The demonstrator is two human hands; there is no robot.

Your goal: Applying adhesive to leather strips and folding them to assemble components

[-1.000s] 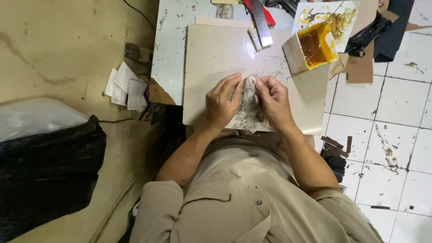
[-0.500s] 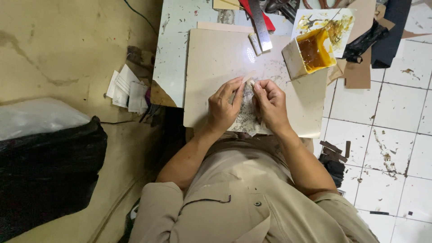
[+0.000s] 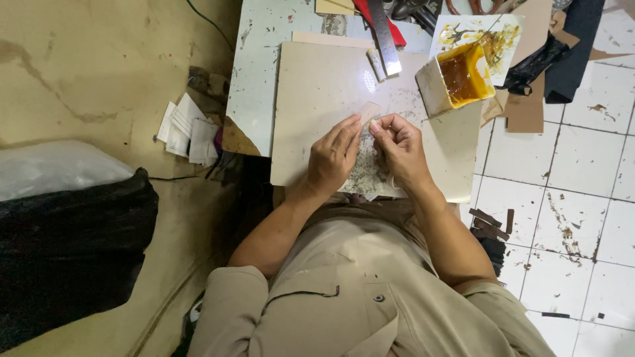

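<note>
Change: a second ago both your hands lay curled over the speckled sheet, hiding what they held; now the fingertips have lifted and a pale strip shows between them.
Left hand: your left hand (image 3: 334,158) sits on the cream board (image 3: 317,99), fingers close together and pinched on the near end of the pale strip (image 3: 368,112).
Right hand: your right hand (image 3: 400,149) meets it from the other side — thumb and forefinger closed on the same strip, the rest loosely curled.
Strip: small, flat, beige, tilted up and away from you, above the middle of the board.
Speckled sheet: a grey-flecked piece (image 3: 367,175) lies under both hands at the board's near edge.
Glue tub: a square white tub of amber liquid (image 3: 456,76) stands at the board's far right corner, on a stained white sheet (image 3: 473,33).
Ruler: a metal ruler (image 3: 383,36) crosses the board's far edge — a red thing (image 3: 374,16) beside it.
Papers: folded white slips (image 3: 185,125) lie on the floor left of the board.
Black bag: a black plastic bag (image 3: 69,244) sits far left of the board.
Scraps: dark offcuts (image 3: 493,225) lie on the tiles right of the board.
</note>
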